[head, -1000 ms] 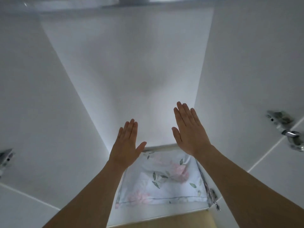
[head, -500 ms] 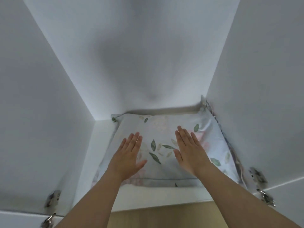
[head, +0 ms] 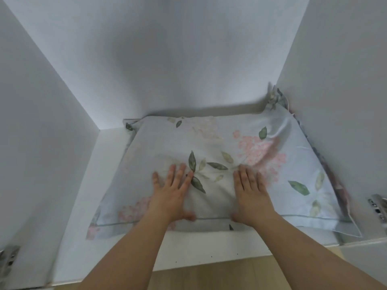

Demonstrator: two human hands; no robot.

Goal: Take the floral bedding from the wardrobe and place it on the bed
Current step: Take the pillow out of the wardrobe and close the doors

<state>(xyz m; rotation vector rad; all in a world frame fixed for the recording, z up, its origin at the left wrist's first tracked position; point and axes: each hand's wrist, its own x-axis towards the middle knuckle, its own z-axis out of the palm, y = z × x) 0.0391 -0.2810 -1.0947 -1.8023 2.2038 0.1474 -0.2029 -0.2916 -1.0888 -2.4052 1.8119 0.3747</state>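
Observation:
The floral bedding (head: 219,143), pale blue with pink flowers and green leaves, lies flat on the white wardrobe shelf (head: 209,250). Its right edge is pressed up against the right side wall. My left hand (head: 171,191) rests palm down on the bedding's front middle, fingers spread. My right hand (head: 251,193) lies palm down beside it, a little to the right. Both thumbs sit near the bedding's front seam. Neither hand has closed around the fabric.
White wardrobe walls enclose the shelf at left (head: 41,143), back (head: 178,59) and right (head: 345,101). Metal door hinges sit at the lower left (head: 8,258) and right (head: 379,208). A wooden floor (head: 209,275) shows below the shelf's front edge.
Both hands came down from raised in the air onto the top of the bedding. The view tilted downward, so the whole bedding and shelf now show.

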